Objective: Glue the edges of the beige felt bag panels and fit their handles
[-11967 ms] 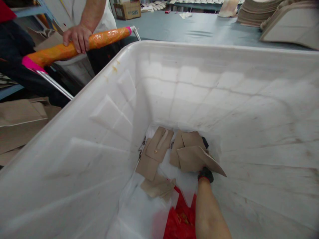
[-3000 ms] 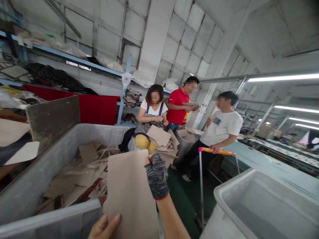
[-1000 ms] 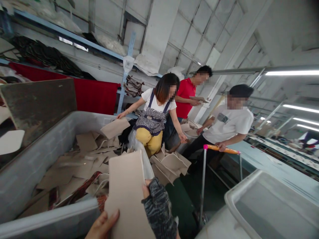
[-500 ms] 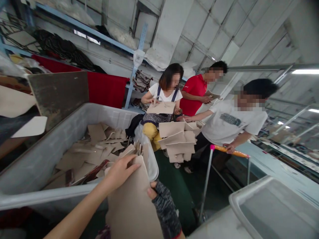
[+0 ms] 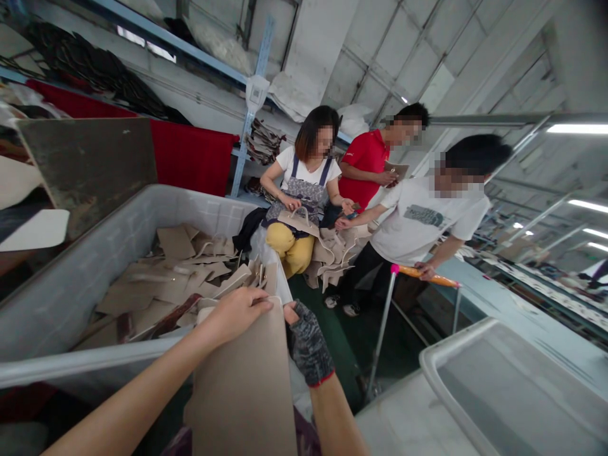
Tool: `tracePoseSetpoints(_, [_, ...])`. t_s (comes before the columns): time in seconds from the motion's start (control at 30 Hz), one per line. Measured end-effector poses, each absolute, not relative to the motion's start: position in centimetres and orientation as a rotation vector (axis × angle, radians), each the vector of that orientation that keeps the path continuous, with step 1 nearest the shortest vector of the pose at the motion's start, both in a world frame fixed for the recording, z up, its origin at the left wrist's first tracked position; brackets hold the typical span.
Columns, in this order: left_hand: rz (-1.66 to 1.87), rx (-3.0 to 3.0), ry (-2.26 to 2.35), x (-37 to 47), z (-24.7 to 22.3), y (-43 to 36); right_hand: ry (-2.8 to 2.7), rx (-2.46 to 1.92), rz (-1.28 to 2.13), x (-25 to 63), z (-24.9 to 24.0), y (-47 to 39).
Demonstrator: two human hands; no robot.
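Note:
A large beige panel [image 5: 247,386] stands upright in front of me, its top edge near the rim of a big white bin. My left hand [image 5: 242,311], bare, pinches the panel's top edge with thumb and fingers. At the panel's right edge is my right hand [image 5: 308,339] in a dark grey fingerless glove with a red cuff, its thumb on the corner and its other fingers curled behind. Many beige pieces [image 5: 142,291] lie loose in the white bin [image 5: 199,212], with a dark red strip [image 5: 178,316] among them.
A seated person [image 5: 304,183] holds a beige piece with a handle. Beside them, a person in red [image 5: 365,161] and one in a white shirt [image 5: 418,215] stand near beige pieces. The latter holds an orange bar [image 5: 427,277]. Another white bin [image 5: 517,380] is at lower right.
My right hand has moved up along the panel's edge, showing more forearm. The seated person's piece is lower and tilted, and the stack of beige pieces near the people looks lower.

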State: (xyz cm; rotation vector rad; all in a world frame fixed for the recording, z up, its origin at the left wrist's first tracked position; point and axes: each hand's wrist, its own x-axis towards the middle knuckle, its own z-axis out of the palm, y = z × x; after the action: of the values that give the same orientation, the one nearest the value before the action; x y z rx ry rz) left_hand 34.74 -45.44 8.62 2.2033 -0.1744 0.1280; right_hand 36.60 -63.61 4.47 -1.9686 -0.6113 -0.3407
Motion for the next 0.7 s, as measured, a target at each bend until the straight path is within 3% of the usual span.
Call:
tracePoseSetpoints(0.1, [0.046,2.284,-0.209,35.2,8.4,-45.6,-0.601,-1.827,-0.030,36.9,4.8,-64.0])
tracePoseSetpoints(0.37, [-0.010,2.288,-0.231,35.9,7.4,-45.8,-0.514,-1.682,0.073,37.3,4.2,-64.6])
tracePoseSetpoints(0.7, [-0.091,2.042,-0.308,36.9,5.8,-45.4,-0.463,-1.815,0.188,37.2,5.5,-64.5])
